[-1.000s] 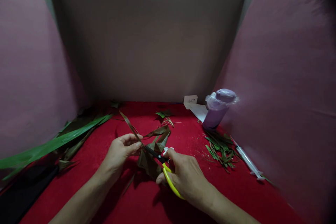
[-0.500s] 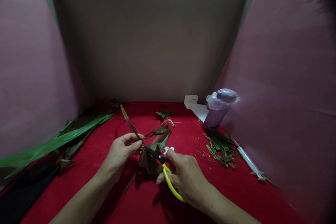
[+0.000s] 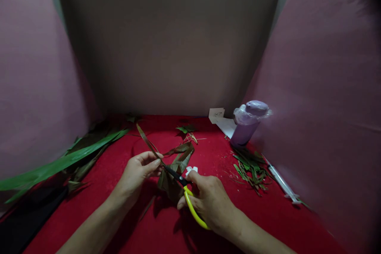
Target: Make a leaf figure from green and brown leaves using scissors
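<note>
Brown leaf strip (image 3: pixel 146 139) pinched in left hand (image 3: pixel 137 172), scissors (image 3: pixel 184 190) in right hand (image 3: pixel 210 202).

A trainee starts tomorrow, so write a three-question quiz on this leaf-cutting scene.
1. True or false: the right hand holds the yellow-handled scissors.
2. Pick one: what does the left hand pinch? A) a brown leaf strip B) a purple bottle C) a white card
3. Fill in: the long green leaf lies on the red cloth at the person's ____ side.

Key: 1 true; 2 A; 3 left.
</note>
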Demonstrator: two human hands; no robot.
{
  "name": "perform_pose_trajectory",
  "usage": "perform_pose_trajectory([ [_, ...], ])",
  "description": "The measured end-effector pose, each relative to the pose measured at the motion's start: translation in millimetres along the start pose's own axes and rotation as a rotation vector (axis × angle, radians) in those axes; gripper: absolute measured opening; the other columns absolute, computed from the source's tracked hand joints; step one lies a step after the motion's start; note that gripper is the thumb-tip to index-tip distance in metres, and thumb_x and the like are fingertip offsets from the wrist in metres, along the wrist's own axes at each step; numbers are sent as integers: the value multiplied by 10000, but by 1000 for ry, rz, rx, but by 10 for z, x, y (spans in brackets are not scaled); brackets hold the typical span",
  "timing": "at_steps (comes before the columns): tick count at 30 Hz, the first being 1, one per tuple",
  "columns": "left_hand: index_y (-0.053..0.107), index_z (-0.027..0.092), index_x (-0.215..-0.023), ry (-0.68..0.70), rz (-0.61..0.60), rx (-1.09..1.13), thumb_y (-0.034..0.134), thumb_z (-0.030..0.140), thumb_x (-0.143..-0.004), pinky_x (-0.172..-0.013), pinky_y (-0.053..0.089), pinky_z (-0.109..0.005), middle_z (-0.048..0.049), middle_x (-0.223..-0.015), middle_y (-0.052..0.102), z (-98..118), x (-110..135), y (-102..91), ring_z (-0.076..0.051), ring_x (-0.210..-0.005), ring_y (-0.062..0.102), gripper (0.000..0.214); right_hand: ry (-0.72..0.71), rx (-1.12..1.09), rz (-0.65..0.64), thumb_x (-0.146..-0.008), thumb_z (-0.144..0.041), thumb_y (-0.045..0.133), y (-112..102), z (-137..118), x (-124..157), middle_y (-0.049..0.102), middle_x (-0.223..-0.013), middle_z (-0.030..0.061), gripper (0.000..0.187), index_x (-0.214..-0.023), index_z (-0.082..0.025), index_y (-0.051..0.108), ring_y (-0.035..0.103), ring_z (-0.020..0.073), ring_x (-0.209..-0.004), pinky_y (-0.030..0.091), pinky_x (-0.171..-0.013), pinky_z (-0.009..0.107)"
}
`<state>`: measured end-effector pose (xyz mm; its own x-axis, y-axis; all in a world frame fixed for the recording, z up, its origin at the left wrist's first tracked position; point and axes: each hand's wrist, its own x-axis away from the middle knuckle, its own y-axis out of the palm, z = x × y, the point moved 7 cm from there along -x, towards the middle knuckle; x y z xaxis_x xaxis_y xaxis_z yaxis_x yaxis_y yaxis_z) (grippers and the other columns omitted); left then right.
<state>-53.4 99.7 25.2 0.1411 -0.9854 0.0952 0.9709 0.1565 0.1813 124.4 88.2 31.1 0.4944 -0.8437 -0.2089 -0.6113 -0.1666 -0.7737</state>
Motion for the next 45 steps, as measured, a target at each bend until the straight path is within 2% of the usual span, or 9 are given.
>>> perform_pose_trajectory([
  [5,648,149,-761,-24,4,-2,709,234,-640,-615,478,-246,-9,-648,642,-9,4,4,-125,-591,598,160,-3,-12,1,-743,-316,668,9,-3,3,700,-717,13,221,-923,-220,584,636,166,-626,380,-554,218],
  [20,652,142,-750,-40,5,9,714,234,-627,-615,478,-252,-14,-642,645,4,15,24,-134,-595,606,165,15,-57,-18,-745,-271,659,28,11,2,682,-630,-9,176,-899,-221,589,626,156,-584,372,-543,211],
  [25,652,144,-757,-39,8,19,713,232,-629,-614,477,-248,-12,-643,643,2,13,21,-132,-595,604,167,6,-3,-6,-740,-314,662,21,21,9,662,-627,-10,171,-850,-216,577,597,148,-569,354,-529,207],
  [30,659,142,-763,-42,16,23,718,239,-625,-602,477,-235,-14,-642,641,18,20,19,-126,-598,596,179,8,40,30,-657,-417,716,-18,3,7,595,-593,-32,300,-783,-214,535,514,127,-514,322,-490,203],
  [45,631,147,-810,-65,-32,-1,675,226,-694,-624,492,-238,-10,-673,650,0,57,70,-125,-619,615,147,23,27,28,-651,-414,725,-31,-22,34,565,-587,-46,331,-754,-208,488,484,110,-510,309,-486,198],
])
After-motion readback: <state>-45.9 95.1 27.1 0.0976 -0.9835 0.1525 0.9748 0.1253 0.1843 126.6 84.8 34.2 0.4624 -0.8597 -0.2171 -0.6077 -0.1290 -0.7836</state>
